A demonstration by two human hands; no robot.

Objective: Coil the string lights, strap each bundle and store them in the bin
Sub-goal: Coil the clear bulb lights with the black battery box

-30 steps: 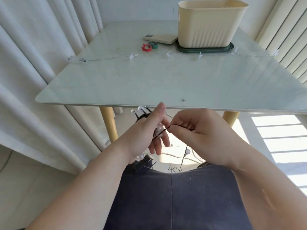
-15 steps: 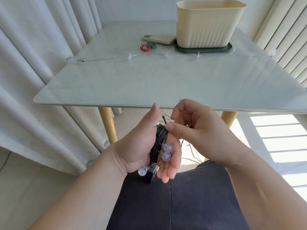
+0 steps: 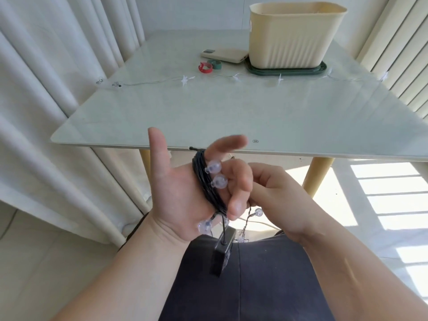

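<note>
A coil of black string lights (image 3: 206, 188) with clear round bulbs is wound round the fingers of my left hand (image 3: 183, 191), which is held palm up in front of the table edge with the thumb out and the fingers bent over the coil. The black battery box (image 3: 223, 251) dangles from the coil over my lap. Just behind those fingers, my right hand (image 3: 278, 195) pinches the loose wire (image 3: 247, 218), which trails down with more bulbs. A cream bin (image 3: 294, 35) stands at the table's far right.
A red strap (image 3: 205, 67) and a green strap (image 3: 215, 63) lie beside a power bank (image 3: 224, 55) left of the bin, which stands on a green tray (image 3: 287, 71). A second string with star lights (image 3: 187, 79) stretches across the glass table (image 3: 162, 112). Curtains hang left.
My left hand has risen and turned its palm toward me with the thumb spread out. My right hand has dropped from above the coil to behind my left fingers, still pinching the wire.
</note>
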